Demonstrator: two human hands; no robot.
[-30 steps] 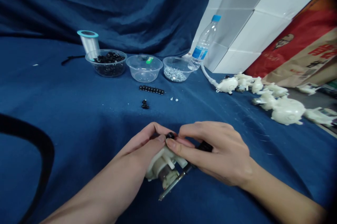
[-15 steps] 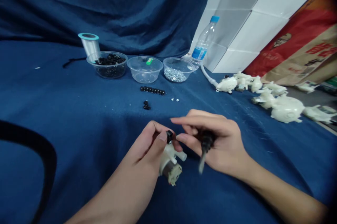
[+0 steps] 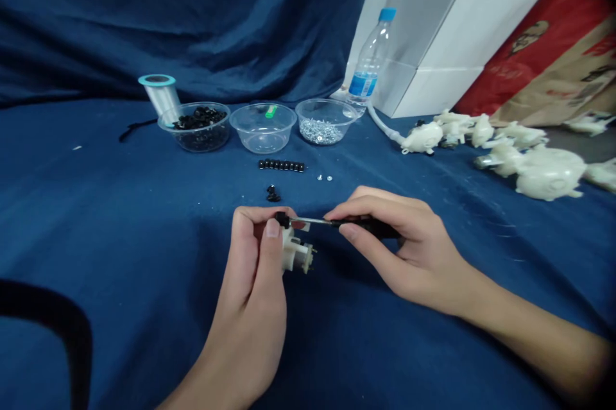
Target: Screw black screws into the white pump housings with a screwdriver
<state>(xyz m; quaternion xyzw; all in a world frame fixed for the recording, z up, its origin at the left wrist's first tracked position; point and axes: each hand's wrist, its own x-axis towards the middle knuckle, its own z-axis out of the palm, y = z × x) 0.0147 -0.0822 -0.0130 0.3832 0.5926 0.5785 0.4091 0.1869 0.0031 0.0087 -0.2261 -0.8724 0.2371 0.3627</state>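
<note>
My left hand [image 3: 255,269] is closed, pinching a small black plastic part [image 3: 282,219] between thumb and forefinger. A white plastic piece with a small motor [image 3: 298,255] sticks out to the right just below it, partly hidden by the same hand. Closed around a dark handle, my right hand [image 3: 418,243] holds a screwdriver [image 3: 315,221] nearly level, pointing left. Its metal tip meets the black part; whether a screw sits there is too small to tell. Beyond the hands lie a few loose black parts [image 3: 273,194] and two small screws [image 3: 325,178].
A row of black parts [image 3: 282,166] lies before three clear bowls: one with black pieces [image 3: 199,128], one bare [image 3: 263,131], one with screws [image 3: 320,132]. A spool [image 3: 161,95], a bottle [image 3: 370,63], white boxes [image 3: 447,31] and white plastic assemblies [image 3: 548,169] stand around.
The screwdriver has swung from pointing down to level, its tip now at the black part. My left hand has shifted a little up and left, and the motor end now points right.
</note>
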